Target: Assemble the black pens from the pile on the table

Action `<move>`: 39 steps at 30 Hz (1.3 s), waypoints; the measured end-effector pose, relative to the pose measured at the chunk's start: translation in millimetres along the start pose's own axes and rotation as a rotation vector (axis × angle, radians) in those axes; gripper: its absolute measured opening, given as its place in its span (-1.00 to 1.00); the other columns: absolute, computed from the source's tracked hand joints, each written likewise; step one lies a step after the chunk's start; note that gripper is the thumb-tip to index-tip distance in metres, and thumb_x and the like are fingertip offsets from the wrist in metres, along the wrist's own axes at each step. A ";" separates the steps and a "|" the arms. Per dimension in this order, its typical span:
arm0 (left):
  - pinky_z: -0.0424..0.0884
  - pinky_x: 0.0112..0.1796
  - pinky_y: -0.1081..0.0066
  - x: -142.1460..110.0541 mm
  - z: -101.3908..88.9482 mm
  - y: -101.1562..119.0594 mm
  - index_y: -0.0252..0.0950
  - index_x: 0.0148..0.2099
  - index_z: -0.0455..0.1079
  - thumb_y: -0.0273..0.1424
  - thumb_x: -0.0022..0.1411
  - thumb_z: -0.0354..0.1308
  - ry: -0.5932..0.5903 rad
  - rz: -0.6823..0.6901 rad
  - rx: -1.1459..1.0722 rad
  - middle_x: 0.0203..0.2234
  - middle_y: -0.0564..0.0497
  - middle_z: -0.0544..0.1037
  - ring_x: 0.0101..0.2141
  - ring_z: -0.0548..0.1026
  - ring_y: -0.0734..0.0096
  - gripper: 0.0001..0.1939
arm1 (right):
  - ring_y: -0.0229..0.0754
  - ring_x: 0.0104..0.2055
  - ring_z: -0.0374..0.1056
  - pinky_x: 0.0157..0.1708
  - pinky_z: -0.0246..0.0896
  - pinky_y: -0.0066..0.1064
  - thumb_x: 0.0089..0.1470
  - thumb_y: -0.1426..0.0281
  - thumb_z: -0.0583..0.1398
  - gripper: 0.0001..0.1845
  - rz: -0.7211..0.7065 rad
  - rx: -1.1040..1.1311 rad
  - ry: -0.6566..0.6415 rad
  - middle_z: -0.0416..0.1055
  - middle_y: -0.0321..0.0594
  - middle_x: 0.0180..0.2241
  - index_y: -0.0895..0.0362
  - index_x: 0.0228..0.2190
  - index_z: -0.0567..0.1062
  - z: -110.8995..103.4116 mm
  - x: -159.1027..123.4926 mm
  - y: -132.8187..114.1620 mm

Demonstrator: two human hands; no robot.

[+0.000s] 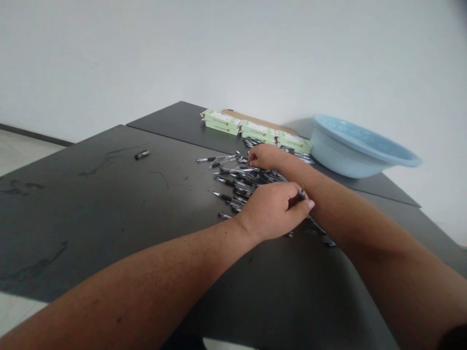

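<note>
A loose pile of black-and-clear pens (237, 182) covers the middle of the dark table. My left hand (272, 211) hangs over the near part of the pile, thumb and fingers closed on a pen (302, 194); only its dark end shows. Farther back, my right hand (265, 155) reaches across to the far side of the pile. Its fingers are bent together low over the pens, and whatever they grip is hidden. My right forearm passes beyond the left hand.
Light green boxes (222, 121) stand stacked at the back, in front of a brown cardboard piece (255, 118). A blue basin (346, 150) sits at the back right. One short pen cap (142, 154) lies apart on the left. Behind the table rises a white wall.
</note>
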State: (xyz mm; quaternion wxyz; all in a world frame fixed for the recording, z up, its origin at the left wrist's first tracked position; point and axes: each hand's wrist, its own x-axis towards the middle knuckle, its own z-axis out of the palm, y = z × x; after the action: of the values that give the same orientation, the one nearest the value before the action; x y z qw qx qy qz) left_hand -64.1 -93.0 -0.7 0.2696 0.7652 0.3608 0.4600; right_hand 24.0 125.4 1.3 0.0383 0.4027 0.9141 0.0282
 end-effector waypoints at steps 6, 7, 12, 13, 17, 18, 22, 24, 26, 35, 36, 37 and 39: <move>0.33 -0.34 0.35 0.2 1.0 -0.5 -0.26 -0.35 0.41 -0.23 0.41 0.18 0.004 0.020 0.016 -0.44 0.03 0.58 -0.39 0.50 0.38 -0.72 | 0.00 -0.18 0.51 -0.24 0.22 -0.27 0.15 0.31 0.26 -0.73 -0.006 -0.020 -0.001 0.67 -0.08 -0.20 0.08 -0.17 0.71 3.2 -1.5 0.2; 0.32 -0.34 0.35 0.2 1.0 -0.5 -0.26 -0.35 0.41 -0.23 0.40 0.18 0.006 0.025 0.018 -0.44 0.03 0.58 -0.39 0.50 0.38 -0.72 | 0.00 -0.19 0.50 -0.25 0.21 -0.27 0.16 0.29 0.25 -0.73 -0.006 -0.019 -0.001 0.67 -0.06 -0.21 0.10 -0.17 0.70 3.5 -2.1 0.7; 0.30 -0.35 0.35 0.0 0.6 -0.5 -0.25 -0.37 0.39 -0.23 0.40 0.17 0.004 0.038 0.030 -0.48 0.05 0.54 -0.42 0.48 0.39 -0.71 | 0.01 -0.18 0.50 -0.23 0.21 -0.26 0.21 0.27 0.23 -0.72 -0.013 -0.005 0.020 0.66 -0.03 -0.20 0.11 -0.15 0.68 1.9 -5.1 2.0; 0.30 -0.35 0.35 0.0 0.5 -0.5 -0.25 -0.36 0.40 -0.24 0.40 0.17 0.000 0.040 0.025 -0.47 0.05 0.55 -0.41 0.48 0.39 -0.71 | 0.01 -0.17 0.50 -0.22 0.21 -0.26 0.20 0.28 0.23 -0.72 -0.013 -0.002 0.027 0.66 -0.04 -0.20 0.10 -0.15 0.68 1.5 -5.4 1.4; 0.30 -0.36 0.35 -0.1 0.6 -0.4 -0.26 -0.37 0.40 -0.25 0.39 0.19 0.004 0.045 0.016 -0.48 0.06 0.55 -0.42 0.49 0.39 -0.72 | 0.00 -0.15 0.51 -0.20 0.23 -0.26 0.17 0.31 0.24 -0.69 -0.024 0.013 0.051 0.67 -0.08 -0.17 0.08 -0.10 0.68 1.7 -4.5 -3.4; 0.30 -0.36 0.35 -0.1 0.7 -0.4 -0.26 -0.36 0.41 -0.26 0.39 0.19 0.006 0.045 0.011 -0.48 0.06 0.56 -0.42 0.49 0.39 -0.73 | 0.00 -0.15 0.51 -0.20 0.23 -0.26 0.16 0.30 0.24 -0.68 -0.030 0.014 0.055 0.67 -0.09 -0.16 0.08 -0.09 0.69 2.2 -3.8 -4.6; 0.33 -0.35 0.35 -0.5 1.4 -0.4 -0.26 -0.35 0.44 -0.26 0.39 0.20 0.009 0.041 0.004 -0.45 0.04 0.59 -0.41 0.51 0.38 -0.74 | 0.02 -0.16 0.51 -0.19 0.24 -0.24 0.14 0.32 0.26 -0.69 -0.046 0.003 0.064 0.67 -0.08 -0.19 0.07 -0.11 0.70 5.0 -0.1 -7.4; 0.33 -0.36 0.35 -0.7 1.4 -0.4 -0.25 -0.37 0.42 -0.26 0.39 0.20 0.011 0.039 0.011 -0.46 0.04 0.58 -0.42 0.51 0.38 -0.73 | 0.02 -0.16 0.51 -0.17 0.23 -0.23 0.13 0.35 0.25 -0.68 -0.055 -0.008 0.073 0.67 -0.08 -0.19 0.07 -0.10 0.70 6.2 1.6 -8.4; 0.34 -0.36 0.35 -0.8 1.3 -0.3 -0.26 -0.37 0.42 -0.27 0.38 0.21 0.013 0.042 0.002 -0.47 0.05 0.58 -0.42 0.50 0.39 -0.73 | 0.01 -0.16 0.51 -0.16 0.23 -0.23 0.12 0.39 0.24 -0.68 -0.064 -0.018 0.082 0.67 -0.09 -0.19 0.07 -0.10 0.69 6.6 2.7 -10.2; 0.37 -0.33 0.36 0.9 3.6 -2.1 -0.27 -0.27 0.53 -0.28 0.40 0.19 0.034 0.006 0.001 -0.42 0.02 0.61 -0.39 0.52 0.37 -0.78 | 0.03 -0.14 0.49 -0.17 0.22 -0.23 0.16 0.38 0.21 -0.73 0.038 -0.030 0.138 0.65 -0.04 -0.18 0.14 -0.17 0.67 -27.3 -32.8 1.0; 0.39 -0.30 0.35 1.2 4.0 -2.3 -0.27 -0.25 0.54 -0.28 0.40 0.19 0.050 0.003 -0.001 -0.40 0.02 0.62 -0.37 0.54 0.37 -0.79 | 0.03 -0.14 0.49 -0.16 0.22 -0.23 0.16 0.36 0.21 -0.72 0.050 -0.026 0.150 0.65 -0.06 -0.18 0.13 -0.16 0.67 -33.9 -45.3 6.2; 0.40 -0.28 0.35 1.4 4.4 -2.4 -0.28 -0.24 0.55 -0.28 0.40 0.20 0.068 0.006 -0.003 -0.40 0.02 0.63 -0.36 0.55 0.36 -0.79 | 0.01 -0.16 0.48 -0.17 0.23 -0.23 0.16 0.35 0.21 -0.72 0.055 -0.014 0.162 0.64 -0.07 -0.20 0.12 -0.15 0.67 -40.1 -59.9 11.4; 0.41 -0.25 0.34 1.7 4.8 -2.6 -0.28 -0.21 0.57 -0.30 0.40 0.19 0.099 0.017 -0.001 -0.38 0.03 0.65 -0.33 0.56 0.36 -0.80 | -0.02 -0.23 0.47 -0.19 0.24 -0.23 0.15 0.33 0.22 -0.73 0.090 0.006 0.144 0.63 -0.11 -0.25 0.11 -0.17 0.67 -50.2 -94.7 20.5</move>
State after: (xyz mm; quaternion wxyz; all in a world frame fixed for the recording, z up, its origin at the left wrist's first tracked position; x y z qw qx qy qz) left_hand -60.1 -90.5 -3.8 0.2478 0.7443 0.3670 0.4999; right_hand 98.1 68.2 57.4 -0.0301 0.4402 0.8957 0.0560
